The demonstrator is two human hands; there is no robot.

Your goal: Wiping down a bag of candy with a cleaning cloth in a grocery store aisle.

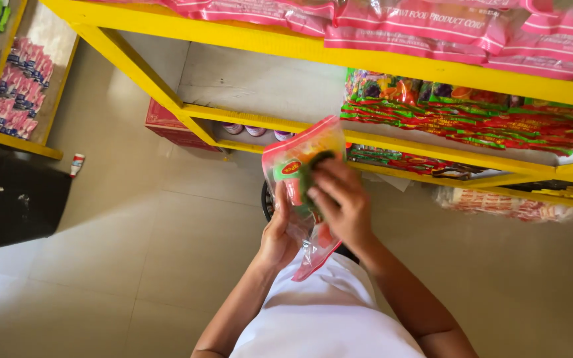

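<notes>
A clear plastic snack packet with red edges and a green and orange print is upright in front of me, held in both hands. My left hand grips its lower left side from below. My right hand covers its right half, fingers curled over the front. The packet's lower tail hangs down to my white shirt. It is held in front of the yellow shelf, close to the stacked red and green packets on the middle level.
Pink striped packets fill the top shelf level. A red box and small jars sit low under the shelf. A black bin stands at left beneath another yellow shelf of small packets. More packets lie low right. Beige tiled floor.
</notes>
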